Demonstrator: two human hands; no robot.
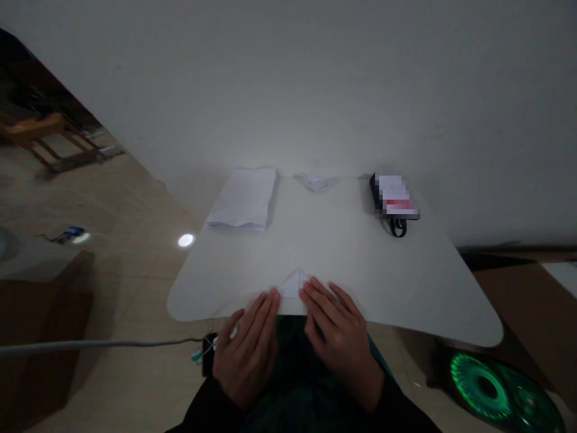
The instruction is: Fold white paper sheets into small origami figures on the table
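A small folded piece of white paper (292, 285) with a pointed top lies at the table's near edge, directly in front of me. The fingertips of my left hand (252, 344) rest at its left corner, with the fingers stretched out side by side. On the right side of the paper, my right hand (339, 334) lays its outstretched fingertips over the surface, covering that corner. Both hands lie palm down and open, touching the paper without gripping it. A crease runs down from the paper's tip.
A stack of white paper sheets (246, 198) lies at the table's back left. Near the wall sits a crumpled whitish thing (316, 183). At the back right is a dark box with a blurred label (395, 195) and a black loop. A green-lit fan (480, 385) glows below right.
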